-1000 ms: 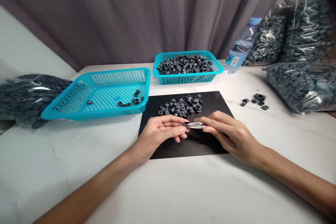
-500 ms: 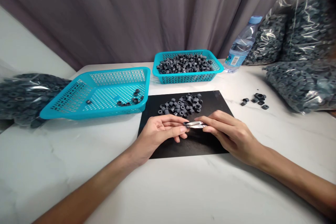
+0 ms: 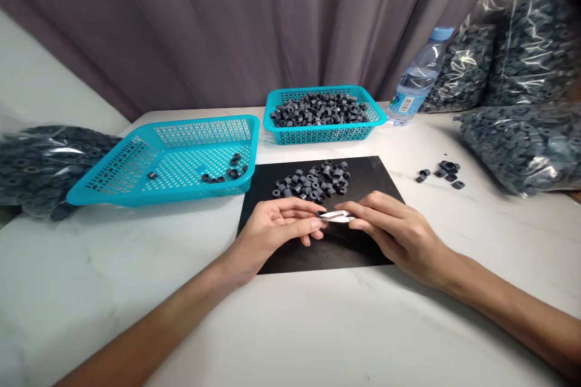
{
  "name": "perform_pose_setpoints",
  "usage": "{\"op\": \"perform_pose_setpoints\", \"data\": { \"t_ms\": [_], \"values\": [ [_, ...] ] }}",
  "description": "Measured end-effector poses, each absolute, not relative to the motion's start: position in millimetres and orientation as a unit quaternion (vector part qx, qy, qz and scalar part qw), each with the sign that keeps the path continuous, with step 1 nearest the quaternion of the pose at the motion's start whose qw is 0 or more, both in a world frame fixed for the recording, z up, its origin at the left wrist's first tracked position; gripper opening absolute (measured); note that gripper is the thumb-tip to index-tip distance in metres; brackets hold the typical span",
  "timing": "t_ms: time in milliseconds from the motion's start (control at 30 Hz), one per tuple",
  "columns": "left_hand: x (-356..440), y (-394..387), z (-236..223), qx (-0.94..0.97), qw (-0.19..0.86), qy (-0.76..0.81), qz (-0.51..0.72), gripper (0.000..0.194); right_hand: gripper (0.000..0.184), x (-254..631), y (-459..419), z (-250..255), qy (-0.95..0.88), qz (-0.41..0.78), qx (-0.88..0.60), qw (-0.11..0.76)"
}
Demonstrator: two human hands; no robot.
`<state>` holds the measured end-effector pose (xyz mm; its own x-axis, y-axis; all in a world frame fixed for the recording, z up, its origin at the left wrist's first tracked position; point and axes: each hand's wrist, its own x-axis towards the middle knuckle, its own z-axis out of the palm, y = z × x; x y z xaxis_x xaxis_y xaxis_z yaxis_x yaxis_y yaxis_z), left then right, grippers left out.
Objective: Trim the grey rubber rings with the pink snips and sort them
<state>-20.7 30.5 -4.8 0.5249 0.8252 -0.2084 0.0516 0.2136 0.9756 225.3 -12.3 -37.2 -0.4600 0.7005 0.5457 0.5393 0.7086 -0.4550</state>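
Note:
A small dark grey rubber-like ring (image 3: 321, 216) is pinched between the thumb and fingers of my left hand (image 3: 281, 222). My right hand (image 3: 399, 227) is closed on a small silver two-bladed cutter (image 3: 336, 216), its handle end hidden by the fingers. The narrow blade tips touch the ring, and I cannot tell whether they are inside it or against its edge. Both hands are above a black mat (image 3: 363, 248). Just beyond them lies a loose pile of similar grey rings (image 3: 311, 181).
A turquoise basket (image 3: 113, 201) with several rings stands left; a fuller turquoise basket (image 3: 318, 135) stands behind the mat. A water bottle (image 3: 413, 84), loose rings (image 3: 448, 168) and a filled plastic bag (image 3: 521, 148) are on the right. Another filled bag (image 3: 40, 163) lies left.
The cutter has shifted slightly in my right hand, and its blades look closer together than half a second ago. My left hand keeps the ring almost still.

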Motion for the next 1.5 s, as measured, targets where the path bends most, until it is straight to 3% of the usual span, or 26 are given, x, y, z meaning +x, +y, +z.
{"op": "perform_pose_setpoints", "data": {
  "t_ms": [633, 1067, 1500],
  "values": [
    [-19.9, 30.5, -3.3, 0.560, 0.669, 0.399, 0.284, 0.020, 0.022, 223.7, -13.0, -33.5, -0.832, 0.081, -0.376, 0.400],
    [-18.9, 30.6, -3.3, 0.555, 0.670, 0.398, 0.291, 0.021, 0.033, 226.9, -11.0, -33.7, -0.843, 0.094, -0.362, 0.387],
    [-20.6, 30.2, -6.0, 0.551, 0.680, 0.388, 0.289, 0.021, 0.032, 227.6, -12.7, -34.6, -0.847, 0.110, -0.365, 0.370]
  ]
}}
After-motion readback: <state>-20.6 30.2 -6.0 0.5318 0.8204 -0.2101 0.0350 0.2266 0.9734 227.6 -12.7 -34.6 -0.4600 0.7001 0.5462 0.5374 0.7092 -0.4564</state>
